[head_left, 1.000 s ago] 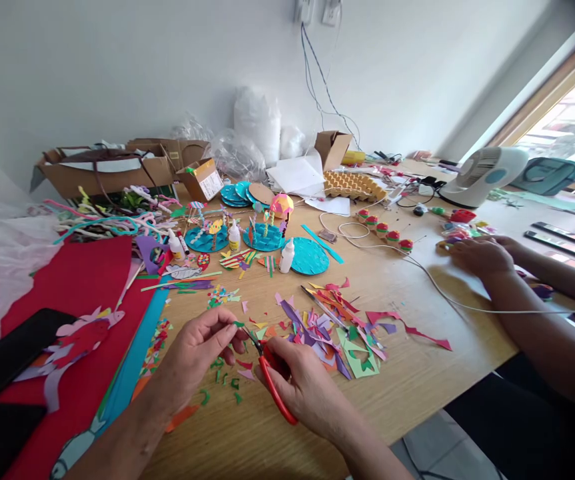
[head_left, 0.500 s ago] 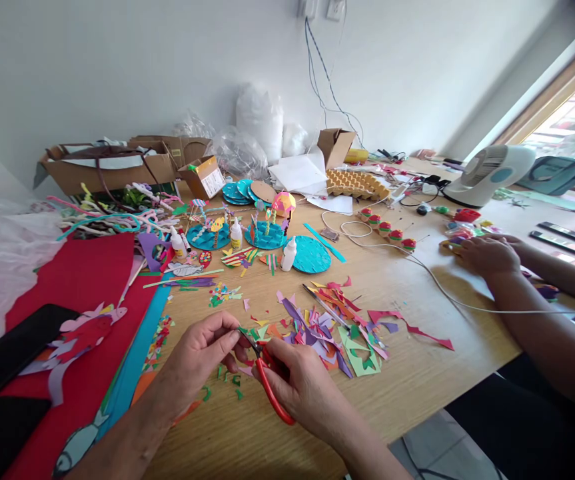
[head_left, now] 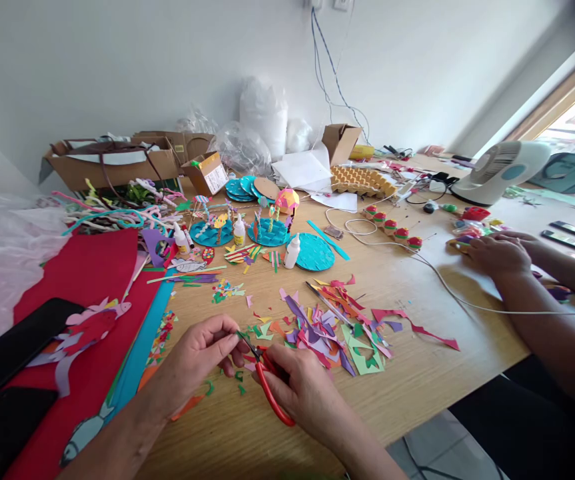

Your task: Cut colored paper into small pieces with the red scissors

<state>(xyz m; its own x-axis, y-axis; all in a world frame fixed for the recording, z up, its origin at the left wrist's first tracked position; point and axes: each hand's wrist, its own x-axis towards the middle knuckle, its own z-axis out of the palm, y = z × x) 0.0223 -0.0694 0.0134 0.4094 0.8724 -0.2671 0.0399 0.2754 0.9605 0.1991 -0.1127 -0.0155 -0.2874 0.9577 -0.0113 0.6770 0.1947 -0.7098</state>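
Note:
My right hand (head_left: pixel 304 387) is wrapped round red-handled scissors (head_left: pixel 273 398), whose dark blades point up and left at my left fingertips. My left hand (head_left: pixel 212 347) pinches a small piece of green paper (head_left: pixel 240 336) by the scissor tips; the fingers hide most of it. Small green clippings (head_left: pixel 240 377) lie on the table under my hands. Just beyond and to the right spreads a heap of coloured paper scraps (head_left: pixel 317 327), with another pair of scissors (head_left: pixel 328 305) lying on it.
White glue bottles (head_left: pixel 292 252) stand near blue discs (head_left: pixel 312 252) carrying decorations. On the left, red sheets (head_left: pixel 92 280) lie under paper fish and black phones (head_left: pixel 22 347). A white cable (head_left: pixel 442 293) crosses the table. At the right, another person's hands (head_left: pixel 500 257) work near a fan (head_left: pixel 502 173).
The camera view has shifted slightly, so the table items appear a little to the right. My hands keep nearly the same pose around the scissors and the green paper.

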